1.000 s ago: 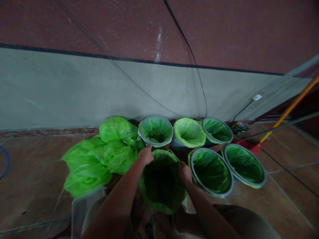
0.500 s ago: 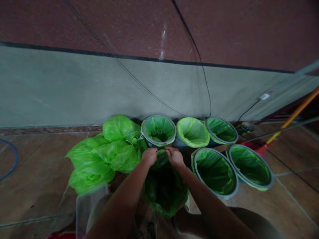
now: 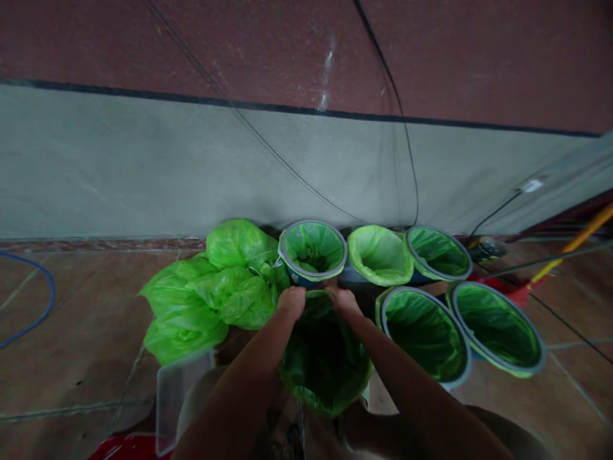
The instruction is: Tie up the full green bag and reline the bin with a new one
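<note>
A bin lined with a green plastic bag [image 3: 330, 399] stands between my knees, its inside dark. My left hand [image 3: 293, 303] is closed on the liner's far edge, on the left. A short way to the right, my right hand [image 3: 345, 301] grips the same edge. The fingertips of both hands are partly hidden behind the rim. Just beyond my hands stands a lined bin with a grey ring [image 3: 313, 278] round its top. To its right is a lined bin with no ring showing [image 3: 380, 281].
Three more ringed, lined bins [image 3: 421, 377] stand on the right. Green filled bags [image 3: 191, 294] lie at the left, near a clear plastic box [image 3: 182, 383] and a blue hose [image 3: 52, 287]. A yellow pole [image 3: 569, 249] and a red dustpan-like piece [image 3: 520, 294] are far right. Cables hang along the wall [image 3: 143, 172].
The whole scene has shifted slightly to the right as my head turned. Both hands stay on the liner's far edge, with little change in grip.
</note>
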{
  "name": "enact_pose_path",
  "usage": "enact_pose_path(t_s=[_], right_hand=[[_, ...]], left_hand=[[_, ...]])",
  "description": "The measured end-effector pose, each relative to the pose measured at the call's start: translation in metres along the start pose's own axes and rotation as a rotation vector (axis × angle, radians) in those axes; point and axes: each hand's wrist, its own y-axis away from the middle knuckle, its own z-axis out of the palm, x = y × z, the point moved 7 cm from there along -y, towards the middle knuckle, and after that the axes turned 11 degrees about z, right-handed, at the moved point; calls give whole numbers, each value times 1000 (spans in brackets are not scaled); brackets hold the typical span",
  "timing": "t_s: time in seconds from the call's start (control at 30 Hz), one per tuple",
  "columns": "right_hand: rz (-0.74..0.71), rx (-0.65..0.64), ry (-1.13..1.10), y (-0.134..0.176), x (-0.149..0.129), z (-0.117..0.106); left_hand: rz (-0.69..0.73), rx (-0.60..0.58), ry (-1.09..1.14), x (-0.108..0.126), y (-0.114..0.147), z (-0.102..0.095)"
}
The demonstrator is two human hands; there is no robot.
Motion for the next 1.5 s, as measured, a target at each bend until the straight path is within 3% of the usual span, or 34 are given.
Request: enact_pose_path(t_s=[0.17, 0.37, 0.53, 0.63, 0.73, 0.87, 0.97, 1.1, 1.17, 1.23, 1.4, 1.5], right_hand=[[41, -12, 5, 3, 4, 0], [298, 123, -97, 11, 52, -9], [560, 226, -212, 48, 83, 3], [611, 221, -272, 72, 88, 18], [571, 286, -282, 81, 84, 14], [347, 429, -230, 60, 58, -17], [206, 292, -154, 31, 35, -22], [220, 58, -35, 10, 30, -7], [222, 31, -33, 9, 32, -4], [214, 85, -75, 12, 34, -11], [328, 397, -311, 61, 51, -40], [535, 419, -436, 119, 71, -22]], left_hand=[[-26, -8, 20, 0, 3, -2], [-76, 78, 83, -5, 8, -23], [-121, 111, 132, -14, 15, -46], [-126, 103, 149, -15, 16, -48], [-95, 84, 154, -10, 12, -40], [-18, 91, 94, 1, 8, -27], [-3, 66, 17, 5, 8, -20], [-62, -19, -45, 1, 12, -13], [-60, -23, -58, 2, 13, -13], [-56, -16, -55, 3, 13, -14], [-111, 34, 5, -4, 13, -26], [-160, 26, 19, -13, 16, -32]])
